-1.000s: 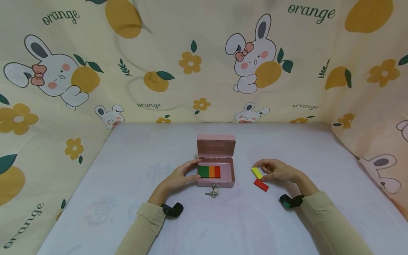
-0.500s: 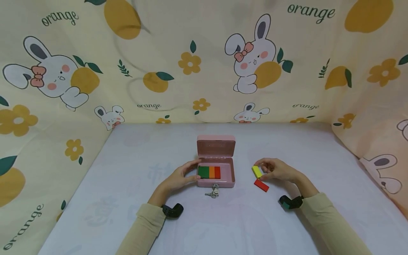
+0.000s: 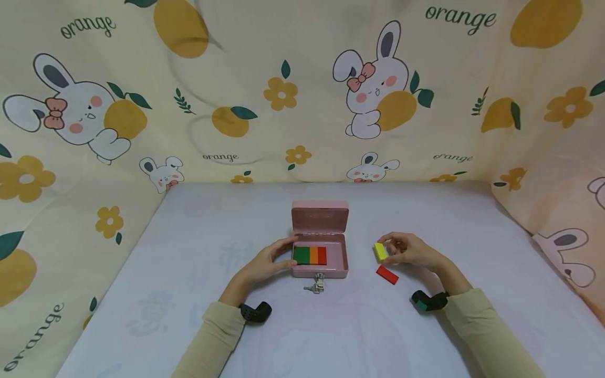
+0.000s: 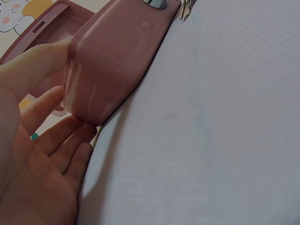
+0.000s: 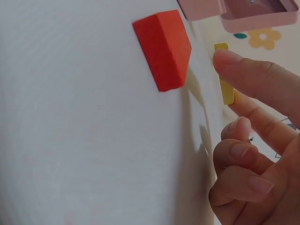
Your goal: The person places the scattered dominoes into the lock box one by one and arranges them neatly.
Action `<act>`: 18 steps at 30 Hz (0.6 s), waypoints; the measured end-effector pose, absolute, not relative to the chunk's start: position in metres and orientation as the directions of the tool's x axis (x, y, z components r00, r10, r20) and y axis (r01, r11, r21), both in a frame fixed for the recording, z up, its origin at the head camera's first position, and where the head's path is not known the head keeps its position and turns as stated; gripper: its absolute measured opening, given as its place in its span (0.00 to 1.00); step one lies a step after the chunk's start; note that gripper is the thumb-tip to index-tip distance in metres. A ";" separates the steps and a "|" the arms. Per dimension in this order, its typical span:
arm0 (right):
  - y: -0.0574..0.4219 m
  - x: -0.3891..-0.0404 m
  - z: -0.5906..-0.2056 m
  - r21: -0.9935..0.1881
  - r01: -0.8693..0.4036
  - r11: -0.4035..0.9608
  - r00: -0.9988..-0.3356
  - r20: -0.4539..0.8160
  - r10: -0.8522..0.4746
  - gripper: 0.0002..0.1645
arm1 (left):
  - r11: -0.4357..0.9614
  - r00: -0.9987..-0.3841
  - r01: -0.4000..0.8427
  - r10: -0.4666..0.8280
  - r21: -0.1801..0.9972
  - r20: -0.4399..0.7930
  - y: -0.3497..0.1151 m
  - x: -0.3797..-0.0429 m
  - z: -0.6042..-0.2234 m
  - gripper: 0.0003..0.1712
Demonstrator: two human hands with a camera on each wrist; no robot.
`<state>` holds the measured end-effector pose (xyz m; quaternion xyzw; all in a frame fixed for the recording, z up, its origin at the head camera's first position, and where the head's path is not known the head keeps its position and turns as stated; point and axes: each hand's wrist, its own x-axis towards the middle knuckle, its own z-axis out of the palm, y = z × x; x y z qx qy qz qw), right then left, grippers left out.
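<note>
A pink metal cash box (image 3: pixel 336 273) stands on the table with its lid (image 3: pixel 320 218) raised. My left hand (image 3: pixel 266 262) holds its left end, thumb at the front corner and fingers at the side and back; the left wrist view shows them against the box wall (image 4: pixel 108 61). Inside, at the left, lie green blocks (image 3: pixel 301 255), an orange block (image 3: pixel 314 255) and a red block (image 3: pixel 322 255) side by side. My right hand (image 3: pixel 411 249) pinches a yellow block (image 3: pixel 379 252) between thumb and index finger, other fingers curled. Another red block (image 3: pixel 387 275) lies just in front of it.
A lock with keys (image 3: pixel 316 284) hangs at the box's front. The white table (image 3: pixel 227 220) stretches around the box on all sides. A patterned cloth (image 3: pixel 264 147) with rabbits and oranges hangs behind and at both sides.
The right hand has raised the yellow block slightly and turned it more upright, away from the red block beside it. The left hand and the box have kept their places.
</note>
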<state>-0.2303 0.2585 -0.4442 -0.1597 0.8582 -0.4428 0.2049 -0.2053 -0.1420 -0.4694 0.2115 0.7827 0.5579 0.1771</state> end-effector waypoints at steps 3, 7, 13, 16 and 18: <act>0.258 -0.230 -0.444 -0.826 -0.098 0.556 -0.869 -0.201 -0.452 0.32 | 0.290 -0.848 0.132 0.529 0.948 -0.044 -0.142 -0.205 -0.469 0.39; 0.256 -0.229 -0.444 -0.830 -0.109 0.546 -0.871 -0.185 -0.455 0.32 | 0.295 -0.850 0.131 0.525 0.946 -0.046 -0.143 -0.205 -0.470 0.39; 0.254 -0.229 -0.443 -0.836 -0.114 0.537 -0.875 -0.172 -0.453 0.32 | 0.299 -0.851 0.135 0.523 0.945 -0.044 -0.143 -0.205 -0.470 0.39; 0.253 -0.229 -0.442 -0.834 -0.113 0.540 -0.878 -0.171 -0.447 0.32 | 0.294 -0.851 0.135 0.524 0.946 -0.041 -0.142 -0.205 -0.469 0.39; 0.252 -0.228 -0.442 -0.837 -0.103 0.538 -0.880 -0.175 -0.441 0.32 | 0.298 -0.851 0.134 0.524 0.945 -0.044 -0.142 -0.205 -0.469 0.39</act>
